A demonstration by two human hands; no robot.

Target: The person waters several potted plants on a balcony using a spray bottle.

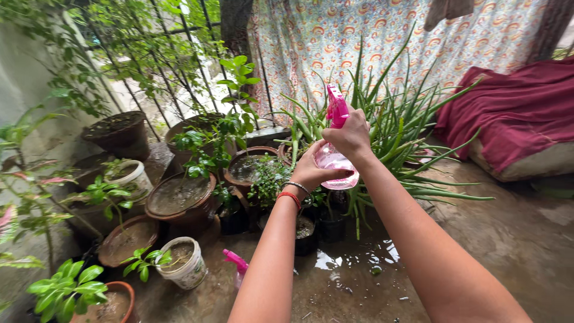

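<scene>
Soft, even daylight fills the yard, coming from behind the fence (173, 54), where the gaps burn out white. Shadows are faint. The wet floor (359, 263) carries small bright glints from the sky. The view is sharp at the centre and bows outward at the edges; the near leaves at the left edge blur.

Both arms outstretched; left hand (312, 171) cupped, right hand (349, 136) gripping.

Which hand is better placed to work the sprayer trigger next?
Right, probably. The right hand grips the neck of the spray bottle just under its pink head, by the trigger. The left hand only cradles the clear body lower down.
</scene>
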